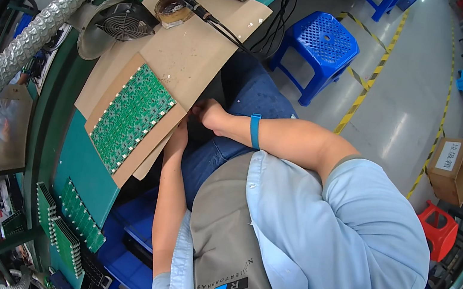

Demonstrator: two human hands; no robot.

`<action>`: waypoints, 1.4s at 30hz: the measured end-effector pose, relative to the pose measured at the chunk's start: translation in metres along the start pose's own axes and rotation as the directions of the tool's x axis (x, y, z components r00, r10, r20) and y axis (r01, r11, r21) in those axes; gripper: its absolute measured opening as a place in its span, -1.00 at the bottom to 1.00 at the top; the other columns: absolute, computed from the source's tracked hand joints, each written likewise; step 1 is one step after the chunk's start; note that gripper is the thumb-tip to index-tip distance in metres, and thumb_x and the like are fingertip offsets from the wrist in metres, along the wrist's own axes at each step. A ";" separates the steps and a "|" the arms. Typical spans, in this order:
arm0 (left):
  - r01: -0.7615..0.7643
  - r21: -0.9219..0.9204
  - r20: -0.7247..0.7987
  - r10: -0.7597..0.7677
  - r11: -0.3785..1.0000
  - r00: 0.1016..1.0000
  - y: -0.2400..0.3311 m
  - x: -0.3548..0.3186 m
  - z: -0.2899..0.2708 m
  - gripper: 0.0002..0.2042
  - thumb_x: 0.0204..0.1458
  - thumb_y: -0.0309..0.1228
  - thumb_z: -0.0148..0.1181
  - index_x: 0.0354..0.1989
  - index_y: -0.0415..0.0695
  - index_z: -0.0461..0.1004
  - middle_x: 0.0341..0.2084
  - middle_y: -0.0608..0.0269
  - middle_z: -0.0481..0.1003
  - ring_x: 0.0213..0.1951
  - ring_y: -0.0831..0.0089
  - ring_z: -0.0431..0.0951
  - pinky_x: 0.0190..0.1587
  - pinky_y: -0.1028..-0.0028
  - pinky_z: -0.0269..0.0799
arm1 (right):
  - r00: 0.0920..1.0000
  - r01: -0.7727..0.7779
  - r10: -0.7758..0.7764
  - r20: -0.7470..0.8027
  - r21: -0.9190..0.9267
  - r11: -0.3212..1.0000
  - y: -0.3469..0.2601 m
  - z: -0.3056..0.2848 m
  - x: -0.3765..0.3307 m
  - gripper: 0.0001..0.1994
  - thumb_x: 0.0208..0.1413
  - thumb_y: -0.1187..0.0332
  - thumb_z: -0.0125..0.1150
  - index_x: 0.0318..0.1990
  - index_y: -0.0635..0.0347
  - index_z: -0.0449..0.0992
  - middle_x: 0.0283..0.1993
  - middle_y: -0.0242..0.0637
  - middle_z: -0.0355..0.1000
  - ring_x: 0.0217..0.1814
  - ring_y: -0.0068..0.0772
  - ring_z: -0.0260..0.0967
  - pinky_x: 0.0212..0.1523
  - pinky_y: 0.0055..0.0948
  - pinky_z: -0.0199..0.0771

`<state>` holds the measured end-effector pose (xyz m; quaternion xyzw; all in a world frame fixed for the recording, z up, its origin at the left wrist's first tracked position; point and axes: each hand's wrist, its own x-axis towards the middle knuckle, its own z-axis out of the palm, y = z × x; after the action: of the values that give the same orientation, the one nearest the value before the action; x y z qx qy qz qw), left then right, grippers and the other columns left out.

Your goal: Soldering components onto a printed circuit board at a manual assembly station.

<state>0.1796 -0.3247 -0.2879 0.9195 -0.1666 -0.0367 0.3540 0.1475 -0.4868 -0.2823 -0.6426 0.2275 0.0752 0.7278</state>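
Observation:
My right hand (210, 117), with a blue band on its wrist, is held over my lap beside the cardboard's edge. Its fingers are curled in, and whatever they may hold is too small to make out. Close below it is my left hand (177, 138), right against the edge of the cardboard. The left fingers are mostly hidden. Left of both hands, a panel of green circuit boards (133, 114), with white connectors along two sides, lies on a piece of cardboard (151, 153).
A soldering iron (190, 3) rests by a round tin (172, 12) at the far end. Next to them stand a black fan (127, 20) and a silver duct (25, 51). More circuit boards (63, 233) are stacked near left. A blue stool (322, 41) stands right of the bench.

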 end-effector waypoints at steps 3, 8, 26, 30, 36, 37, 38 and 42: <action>-0.025 -0.003 -0.013 0.025 1.000 1.000 -0.001 0.002 -0.001 -0.68 0.40 -0.36 0.08 0.17 -0.31 0.54 0.04 0.04 0.65 0.10 0.33 0.64 0.19 0.40 0.48 | 1.000 -0.008 0.008 0.004 -0.050 0.999 -0.007 0.000 0.002 -0.81 0.28 0.45 0.19 -0.15 0.34 0.71 -0.28 -0.10 0.64 -0.23 -0.26 0.54 -0.17 -0.25 0.52; -0.074 0.065 -0.034 0.076 0.995 0.997 0.000 0.004 0.000 -0.67 0.39 -0.36 0.09 0.17 -0.33 0.54 0.05 0.05 0.65 0.11 0.31 0.64 0.20 0.39 0.47 | 1.000 -0.004 0.002 -0.025 -0.091 0.996 -0.012 0.000 -0.002 -0.81 0.28 0.44 0.19 -0.16 0.35 0.70 -0.32 -0.11 0.63 -0.27 -0.27 0.54 -0.21 -0.25 0.52; -0.112 0.074 -0.120 0.120 0.991 0.985 0.067 -0.114 -0.066 -0.54 0.16 -0.34 0.31 0.25 -0.15 0.50 0.19 -0.16 0.51 0.20 -0.12 0.52 0.27 0.12 0.43 | 0.708 0.700 -0.548 0.445 -0.541 0.466 -0.079 -0.064 -0.096 -0.77 0.14 0.44 0.30 -0.06 0.25 0.61 -0.16 -0.04 0.57 -0.07 0.12 0.54 -0.08 -0.07 0.56; -0.144 -0.060 -0.049 0.141 0.988 0.989 0.107 -0.163 -0.118 -0.69 0.11 -0.48 0.33 0.06 -0.17 0.61 0.01 -0.03 0.62 0.07 0.00 0.61 0.15 0.22 0.51 | 0.643 0.751 -0.693 0.326 -0.444 0.488 -0.114 -0.076 -0.126 -0.68 0.09 0.50 0.32 0.04 0.23 0.56 -0.13 -0.09 0.53 0.01 0.09 0.49 0.00 -0.09 0.53; -0.208 0.070 -0.368 0.219 0.976 0.903 0.105 -0.180 -0.170 -0.77 0.09 -0.58 0.32 -0.07 -0.19 0.64 -0.12 0.08 0.65 -0.05 0.07 0.64 0.09 0.22 0.53 | 0.506 0.787 -0.804 0.313 -0.550 0.281 -0.155 -0.047 -0.119 -0.50 0.03 0.58 0.34 0.18 0.19 0.45 -0.08 -0.16 0.51 0.03 0.00 0.46 0.04 -0.14 0.51; -0.168 0.095 -0.451 0.193 0.981 0.872 0.098 -0.180 -0.176 -0.77 0.09 -0.58 0.32 -0.06 -0.19 0.64 -0.11 0.09 0.64 -0.04 0.07 0.63 0.10 0.22 0.52 | 0.521 0.780 -0.790 0.324 -0.557 0.286 -0.156 -0.043 -0.116 -0.46 0.02 0.59 0.34 0.21 0.18 0.43 -0.06 -0.17 0.51 0.03 -0.01 0.46 0.04 -0.14 0.50; -0.127 0.113 -0.530 0.168 0.985 0.831 0.093 -0.179 -0.181 -0.76 0.08 -0.59 0.32 -0.05 -0.19 0.63 -0.09 0.09 0.64 -0.03 0.07 0.62 0.11 0.21 0.51 | 0.537 0.772 -0.775 0.334 -0.565 0.292 -0.158 -0.039 -0.113 -0.43 0.02 0.60 0.34 0.24 0.17 0.41 -0.05 -0.18 0.51 0.03 -0.01 0.46 0.04 -0.15 0.50; 0.013 0.223 -0.609 0.129 0.975 0.783 0.082 -0.172 -0.193 -0.71 0.10 -0.60 0.30 0.01 -0.19 0.60 -0.02 0.09 0.61 0.05 0.07 0.58 0.17 0.21 0.46 | 0.545 0.768 -0.777 0.315 -0.560 0.312 -0.159 -0.037 -0.108 -0.41 0.04 0.64 0.32 0.28 0.15 0.39 -0.10 -0.21 0.52 -0.06 -0.16 0.51 -0.07 -0.28 0.56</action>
<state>0.0306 -0.2015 -0.0982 0.9076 -0.0727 0.2961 0.2886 0.1071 -0.5288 -0.0959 -0.8780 -0.1429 -0.2127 0.4042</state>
